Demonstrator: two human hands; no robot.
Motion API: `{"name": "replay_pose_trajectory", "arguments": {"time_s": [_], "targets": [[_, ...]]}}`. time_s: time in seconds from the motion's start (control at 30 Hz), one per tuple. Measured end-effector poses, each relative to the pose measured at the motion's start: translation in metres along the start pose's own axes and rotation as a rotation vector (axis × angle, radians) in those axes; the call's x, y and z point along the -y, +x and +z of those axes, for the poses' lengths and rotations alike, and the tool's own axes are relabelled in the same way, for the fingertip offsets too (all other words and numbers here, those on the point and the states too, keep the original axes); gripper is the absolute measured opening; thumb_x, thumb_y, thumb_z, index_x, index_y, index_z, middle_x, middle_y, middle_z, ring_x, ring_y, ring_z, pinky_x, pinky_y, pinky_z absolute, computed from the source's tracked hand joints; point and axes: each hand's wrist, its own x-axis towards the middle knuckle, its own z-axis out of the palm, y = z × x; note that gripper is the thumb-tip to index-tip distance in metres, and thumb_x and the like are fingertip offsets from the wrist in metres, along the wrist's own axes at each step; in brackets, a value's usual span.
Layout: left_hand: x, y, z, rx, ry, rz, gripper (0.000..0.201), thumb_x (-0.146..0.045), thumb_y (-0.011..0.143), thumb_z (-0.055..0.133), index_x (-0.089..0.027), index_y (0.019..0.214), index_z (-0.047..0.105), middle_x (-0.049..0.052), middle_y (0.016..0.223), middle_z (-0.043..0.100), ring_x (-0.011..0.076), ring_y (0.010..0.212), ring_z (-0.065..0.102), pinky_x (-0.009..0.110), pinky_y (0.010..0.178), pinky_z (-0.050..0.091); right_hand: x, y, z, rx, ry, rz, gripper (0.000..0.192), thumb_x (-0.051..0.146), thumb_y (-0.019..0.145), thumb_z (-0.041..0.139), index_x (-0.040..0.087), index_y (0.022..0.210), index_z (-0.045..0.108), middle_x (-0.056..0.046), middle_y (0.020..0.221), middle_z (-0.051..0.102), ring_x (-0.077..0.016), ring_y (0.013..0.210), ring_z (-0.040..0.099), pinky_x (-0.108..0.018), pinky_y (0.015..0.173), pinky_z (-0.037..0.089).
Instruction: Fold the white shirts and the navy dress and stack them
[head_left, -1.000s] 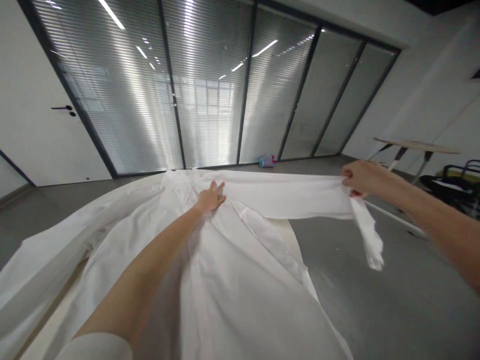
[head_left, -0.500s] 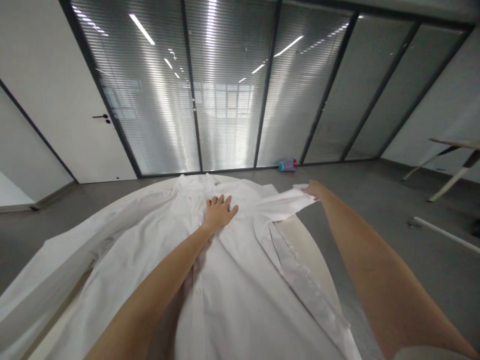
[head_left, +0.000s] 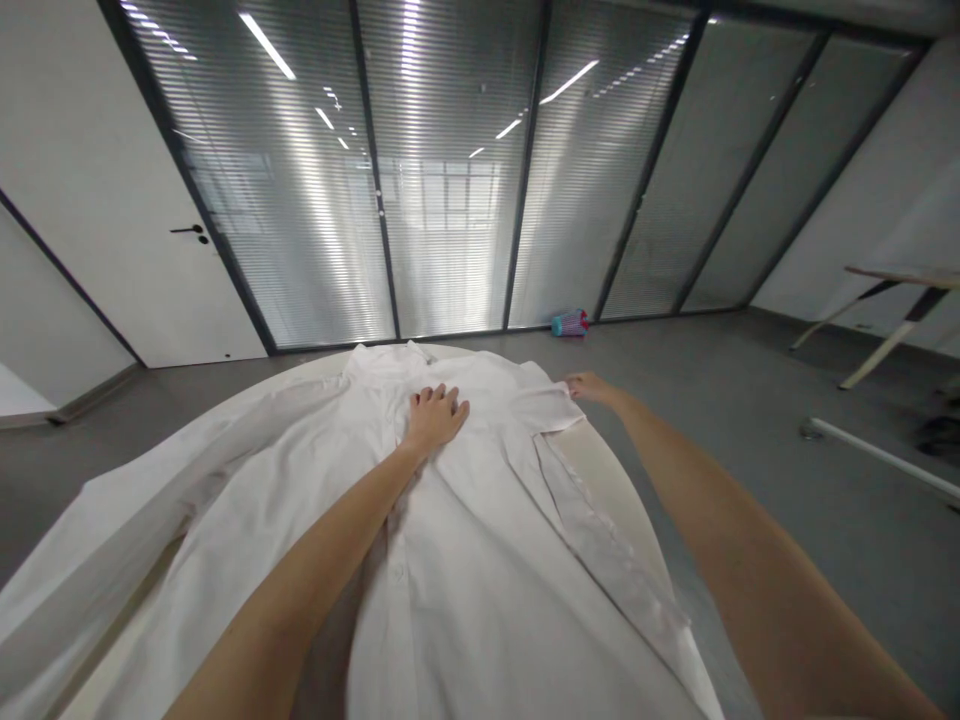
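Note:
A white button-up shirt [head_left: 465, 520] lies spread over a round pale table [head_left: 600, 470], its collar at the far edge. My left hand [head_left: 437, 415] rests flat on the upper chest beside the button placket, fingers spread. At the right side of the table, my right hand [head_left: 589, 387] pinches the edge of the shirt's right-hand sleeve near the shoulder; its fingertips are partly hidden. The left-hand sleeve [head_left: 180, 500] stretches down along the table's left side.
Glass panels with blinds [head_left: 450, 200] stand beyond the table, with a white door [head_left: 180, 290] on the left. A blue and pink basket-like object [head_left: 570, 323] lies on the floor by the glass. Another table [head_left: 900, 275] and a white bar [head_left: 885, 455] are at right.
My right hand has moved left, toward the shirt's shoulder, and the sleeve it pulled outward now lies shorter and slacker. My left hand has stayed on the chest.

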Motion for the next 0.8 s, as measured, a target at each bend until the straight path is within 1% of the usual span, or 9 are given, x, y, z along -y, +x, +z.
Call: {"name": "replay_pose_trajectory", "arguments": {"time_s": [0.13, 0.23, 0.33, 0.4, 0.47, 0.53, 0.6, 0.7, 0.8], "targets": [[-0.001, 0.001, 0.000, -0.006, -0.003, -0.006, 0.043, -0.050, 0.100, 0.042, -0.026, 0.130, 0.062, 0.009, 0.138, 0.059, 0.0347, 0.121, 0.050, 0.049, 0.097, 0.034, -0.025, -0.016, 0.008, -0.039, 0.078, 0.016, 0.023, 0.031, 0.088, 0.058, 0.017, 0.086, 0.076, -0.007, 0.086, 0.076, -0.0231, 0.088, 0.069, -0.033, 0.082, 0.054], [-0.001, 0.001, 0.001, -0.004, -0.004, -0.008, 0.043, -0.049, 0.100, 0.043, -0.026, 0.129, 0.063, 0.010, 0.138, 0.059, 0.0348, 0.121, 0.050, 0.049, 0.097, 0.034, -0.024, -0.011, 0.010, -0.163, 0.101, 0.042, 0.030, 0.036, 0.094, 0.051, 0.015, 0.096, 0.072, -0.009, 0.095, 0.075, -0.0228, 0.090, 0.068, -0.033, 0.081, 0.053], [0.000, 0.001, 0.002, -0.015, -0.008, -0.008, 0.042, -0.048, 0.100, 0.044, -0.025, 0.129, 0.063, 0.010, 0.138, 0.059, 0.0345, 0.121, 0.050, 0.049, 0.097, 0.034, -0.013, 0.003, -0.005, -0.331, 0.085, 0.067, 0.041, 0.035, 0.100, 0.033, 0.012, 0.115, 0.064, -0.015, 0.104, 0.071, -0.0249, 0.093, 0.065, -0.036, 0.080, 0.052], [0.000, 0.000, 0.002, -0.027, -0.015, -0.010, 0.042, -0.048, 0.100, 0.043, -0.025, 0.129, 0.063, 0.010, 0.138, 0.059, 0.0342, 0.122, 0.050, 0.049, 0.098, 0.034, -0.005, 0.009, -0.020, -0.432, 0.064, 0.038, 0.043, 0.033, 0.102, 0.028, 0.013, 0.124, 0.058, -0.017, 0.115, 0.067, -0.0269, 0.104, 0.062, -0.038, 0.087, 0.049], [0.000, 0.000, 0.003, -0.037, -0.026, -0.018, 0.043, -0.049, 0.101, 0.041, -0.025, 0.130, 0.063, 0.010, 0.138, 0.059, 0.0339, 0.122, 0.050, 0.049, 0.099, 0.034, 0.003, 0.011, -0.030, -0.508, -0.051, 0.001, 0.042, 0.031, 0.103, 0.027, 0.015, 0.128, 0.056, -0.019, 0.125, 0.062, -0.0293, 0.116, 0.056, -0.042, 0.096, 0.043], [-0.001, 0.000, 0.004, -0.040, -0.040, -0.028, 0.045, -0.050, 0.102, 0.038, -0.025, 0.131, 0.062, 0.010, 0.138, 0.059, 0.0335, 0.123, 0.050, 0.049, 0.100, 0.034, 0.010, 0.008, -0.030, -0.485, -0.240, 0.038, 0.041, 0.029, 0.103, 0.028, 0.016, 0.129, 0.057, -0.020, 0.129, 0.059, -0.0320, 0.123, 0.051, -0.047, 0.102, 0.038], [0.000, 0.003, 0.005, -0.022, -0.063, -0.039, 0.045, -0.051, 0.102, 0.037, -0.026, 0.131, 0.061, 0.010, 0.137, 0.060, 0.0332, 0.123, 0.051, 0.050, 0.100, 0.035, 0.016, 0.004, -0.017, -0.384, -0.374, 0.137, 0.037, 0.028, 0.100, 0.036, 0.016, 0.123, 0.063, -0.022, 0.127, 0.061, -0.0357, 0.123, 0.052, -0.054, 0.102, 0.037], [0.008, 0.014, 0.003, 0.022, -0.097, -0.066, 0.041, -0.049, 0.102, 0.040, -0.029, 0.130, 0.063, 0.007, 0.136, 0.061, 0.0317, 0.122, 0.053, 0.047, 0.100, 0.039, 0.029, 0.005, 0.008, -0.278, -0.364, 0.258, 0.032, 0.024, 0.094, 0.047, 0.013, 0.113, 0.070, -0.026, 0.123, 0.062, -0.0420, 0.120, 0.055, -0.060, 0.093, 0.043], [0.034, 0.033, -0.008, 0.011, -0.083, -0.117, 0.035, -0.036, 0.101, 0.046, -0.028, 0.130, 0.062, 0.007, 0.134, 0.062, 0.0287, 0.121, 0.054, 0.041, 0.099, 0.042, 0.055, 0.018, 0.020, -0.241, -0.319, 0.251, 0.038, 0.022, 0.096, 0.041, 0.014, 0.122, 0.068, -0.025, 0.124, 0.064, -0.0399, 0.115, 0.059, -0.053, 0.087, 0.049]]}}
